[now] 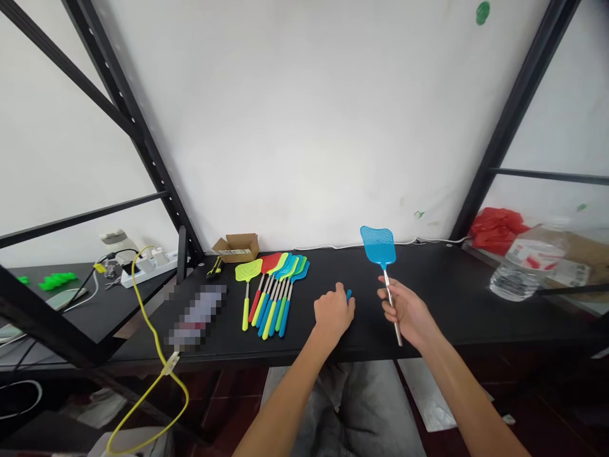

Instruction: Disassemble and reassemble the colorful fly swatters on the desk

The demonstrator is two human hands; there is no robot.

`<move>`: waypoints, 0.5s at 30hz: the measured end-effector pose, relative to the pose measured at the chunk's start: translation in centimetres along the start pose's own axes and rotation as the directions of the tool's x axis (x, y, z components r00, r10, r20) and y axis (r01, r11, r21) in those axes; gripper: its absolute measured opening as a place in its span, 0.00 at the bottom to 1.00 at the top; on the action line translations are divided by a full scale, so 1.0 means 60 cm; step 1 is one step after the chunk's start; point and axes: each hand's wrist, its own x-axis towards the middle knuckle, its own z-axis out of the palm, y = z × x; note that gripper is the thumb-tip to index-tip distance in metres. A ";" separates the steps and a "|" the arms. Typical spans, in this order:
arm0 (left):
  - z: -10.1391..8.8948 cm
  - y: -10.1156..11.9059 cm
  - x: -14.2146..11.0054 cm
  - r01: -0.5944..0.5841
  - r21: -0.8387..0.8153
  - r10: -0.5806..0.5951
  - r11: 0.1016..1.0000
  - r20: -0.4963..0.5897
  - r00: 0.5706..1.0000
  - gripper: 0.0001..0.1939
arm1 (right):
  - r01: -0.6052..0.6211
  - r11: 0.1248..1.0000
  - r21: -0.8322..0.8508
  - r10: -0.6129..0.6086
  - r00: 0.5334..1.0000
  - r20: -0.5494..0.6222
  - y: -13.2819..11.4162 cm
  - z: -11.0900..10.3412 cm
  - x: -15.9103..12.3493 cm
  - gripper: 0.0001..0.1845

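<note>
My right hand is closed around the bare metal rod of a blue fly swatter. The swatter's mesh head points up, and no coloured grip shows on the rod's lower end. In my left hand, curled just above the black table, is a small blue piece that looks like a swatter handle; most of it is hidden by the fingers. To the left of that hand, several fly swatters in yellow, red, blue and green lie overlapping in a row, handles toward me.
Behind the swatters are an open cardboard box and a black-and-yellow cutter. A blurred-out flat item lies left, with a yellow cable hanging over the edge. On the right stand a plastic jug and a red bag.
</note>
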 end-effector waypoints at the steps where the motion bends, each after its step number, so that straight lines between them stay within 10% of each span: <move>1: 0.003 0.000 0.000 -0.001 -0.016 0.000 1.000 -0.015 1.000 0.22 | 0.003 1.000 -0.026 -0.003 1.000 0.010 0.005 0.005 -0.003 0.19; 5: -0.006 -0.007 -0.017 -0.046 -0.288 0.030 0.957 -0.058 0.998 0.25 | 0.012 0.992 -0.128 -0.001 0.997 0.083 0.013 0.021 -0.013 0.21; 10: -0.026 -0.005 -0.017 -0.140 -0.814 0.184 0.563 -0.042 0.982 0.28 | -0.035 0.961 -0.275 0.085 0.981 0.172 0.034 0.045 -0.026 0.22; 15: 0.009 0.004 0.018 -0.048 -0.923 -0.011 0.381 -0.056 0.998 0.23 | 0.061 0.931 -0.359 0.006 0.983 0.181 0.060 0.045 -0.003 0.23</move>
